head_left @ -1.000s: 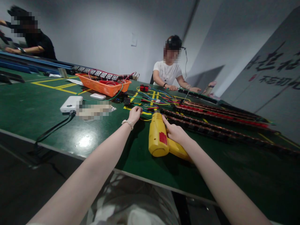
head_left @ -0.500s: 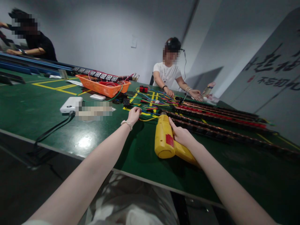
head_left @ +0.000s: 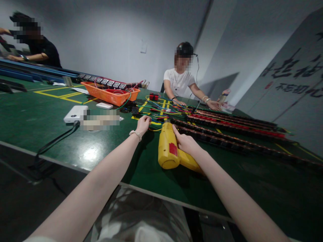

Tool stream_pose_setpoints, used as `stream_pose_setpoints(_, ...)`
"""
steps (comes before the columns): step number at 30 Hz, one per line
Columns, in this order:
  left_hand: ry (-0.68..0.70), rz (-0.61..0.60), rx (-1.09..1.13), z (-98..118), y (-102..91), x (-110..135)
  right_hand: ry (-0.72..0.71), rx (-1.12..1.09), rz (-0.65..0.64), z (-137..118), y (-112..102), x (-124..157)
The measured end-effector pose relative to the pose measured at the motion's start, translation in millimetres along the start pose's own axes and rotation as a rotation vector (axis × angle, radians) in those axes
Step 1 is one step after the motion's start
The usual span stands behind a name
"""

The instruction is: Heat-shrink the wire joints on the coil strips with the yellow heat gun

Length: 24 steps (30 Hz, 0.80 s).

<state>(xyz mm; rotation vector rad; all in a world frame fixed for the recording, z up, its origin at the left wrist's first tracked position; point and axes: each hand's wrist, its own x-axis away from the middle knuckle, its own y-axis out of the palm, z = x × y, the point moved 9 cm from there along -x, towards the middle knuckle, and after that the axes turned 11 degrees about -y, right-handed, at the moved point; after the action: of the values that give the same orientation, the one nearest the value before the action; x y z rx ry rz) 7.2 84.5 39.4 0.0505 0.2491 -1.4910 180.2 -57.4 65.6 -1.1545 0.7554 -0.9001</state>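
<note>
My right hand (head_left: 187, 144) is wrapped round the handle of a yellow heat gun (head_left: 167, 144) with a red patch on its side. Its nozzle points away from me, towards a bundle of coloured wires (head_left: 161, 114) on the green table. Left of the nozzle, my left hand (head_left: 143, 124) has its fingers pinched together at the wire ends, apparently on a wire; the fingertips are partly hidden. A yellow wire (head_left: 155, 129) curves between that hand and the gun. Long dark strips with copper-coloured edges (head_left: 214, 132) run from the wires to the right.
An orange basket (head_left: 113, 97) with wired parts stands back left. Nearer are a white power bank (head_left: 75, 114) with a black cable and a small white case (head_left: 104, 106). A co-worker in white (head_left: 179, 80) reaches over the far side; another in black (head_left: 45, 50) sits far left.
The heat gun in my right hand has moved left, closer to my left hand, which stays nearly in place. The co-worker opposite has shifted their hands slightly.
</note>
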Motion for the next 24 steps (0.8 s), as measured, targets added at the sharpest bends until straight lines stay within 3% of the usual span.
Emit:
stream_pose_setpoints(15, -0.002, 0.003, -0.190, -5.2, -1.4, -6.9, -0.136, -0.015, 0.047, -46.6, -11.8, -47.0)
stream_pose_setpoints(24, -0.051, -0.018, -0.098, -5.0, -4.4, -5.6, -0.133, -0.023, 0.045, -50.7, -13.6, -46.6)
